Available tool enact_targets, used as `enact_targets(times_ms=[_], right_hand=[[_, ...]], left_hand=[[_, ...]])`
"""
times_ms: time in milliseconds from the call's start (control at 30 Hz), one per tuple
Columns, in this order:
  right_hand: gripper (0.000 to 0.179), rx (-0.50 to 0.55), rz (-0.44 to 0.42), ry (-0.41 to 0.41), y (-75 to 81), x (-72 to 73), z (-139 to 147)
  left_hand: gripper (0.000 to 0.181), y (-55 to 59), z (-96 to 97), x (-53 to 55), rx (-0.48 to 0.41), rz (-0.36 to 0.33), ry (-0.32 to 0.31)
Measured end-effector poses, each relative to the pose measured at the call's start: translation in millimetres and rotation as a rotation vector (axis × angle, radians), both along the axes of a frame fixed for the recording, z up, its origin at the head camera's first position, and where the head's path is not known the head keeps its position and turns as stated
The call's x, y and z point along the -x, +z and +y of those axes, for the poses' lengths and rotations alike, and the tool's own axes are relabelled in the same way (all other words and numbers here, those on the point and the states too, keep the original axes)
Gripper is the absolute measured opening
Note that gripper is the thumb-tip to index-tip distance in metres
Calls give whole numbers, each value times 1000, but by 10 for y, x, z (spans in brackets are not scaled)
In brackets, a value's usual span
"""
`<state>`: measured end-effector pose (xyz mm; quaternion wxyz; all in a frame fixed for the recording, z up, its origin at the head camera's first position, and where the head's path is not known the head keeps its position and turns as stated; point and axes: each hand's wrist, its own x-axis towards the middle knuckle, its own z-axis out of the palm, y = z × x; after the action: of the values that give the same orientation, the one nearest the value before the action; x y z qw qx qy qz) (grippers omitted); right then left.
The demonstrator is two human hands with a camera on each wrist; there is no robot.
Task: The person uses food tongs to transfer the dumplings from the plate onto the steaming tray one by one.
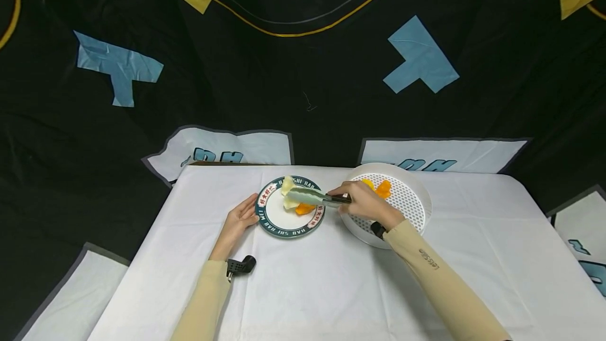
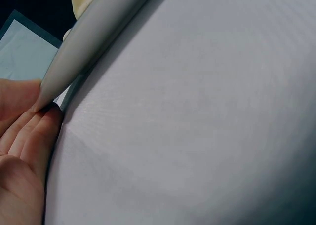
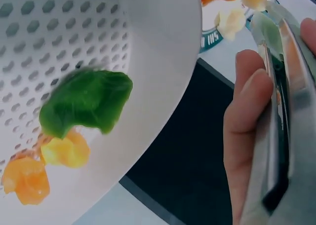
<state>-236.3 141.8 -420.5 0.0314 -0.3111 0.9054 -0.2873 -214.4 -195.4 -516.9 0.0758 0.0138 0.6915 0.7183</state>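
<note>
My left hand point(image 1: 239, 220) pinches the left rim of a white plate point(image 1: 281, 220) with a green lettered border; in the left wrist view the thumb lies above the rim, the fingers below. My right hand point(image 1: 366, 201) holds metal tongs point(image 1: 331, 200) with pale green tips, reaching left over the plate. Pale yellow dumpling-like pieces point(image 1: 290, 204) lie at the tips; whether the tongs grip one I cannot tell. An orange piece point(image 1: 305, 209) lies beside them. Under my right arm stands a round white perforated basket point(image 1: 409, 199) holding a green piece point(image 3: 89, 101) plus yellow and orange ones point(image 1: 384, 189).
A white cloth point(image 1: 303, 293) covers the table. The basket's raised wall point(image 3: 163, 87) stands just right of the plate. Behind the table hangs a black backdrop point(image 1: 284, 93) with blue and yellow patches.
</note>
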Motion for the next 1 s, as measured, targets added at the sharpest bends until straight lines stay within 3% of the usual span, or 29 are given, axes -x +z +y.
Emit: enact_targets(times_ms=[200,467,600,1000], right_hand=[[41,3,44,5,56,1,72],[54,-90,-12,5,17,-20,-4],[58,-120,3,12,-18,-21,-74],[52,-180,32,18,-46,-2,-194]], left_hand=[[67,-4,-8,15,5,-5,13],[67,-1,-4,7,3,0,17],[67,-7,3,6,0,2,15],[66,-8,6,-2,-5,1,12]])
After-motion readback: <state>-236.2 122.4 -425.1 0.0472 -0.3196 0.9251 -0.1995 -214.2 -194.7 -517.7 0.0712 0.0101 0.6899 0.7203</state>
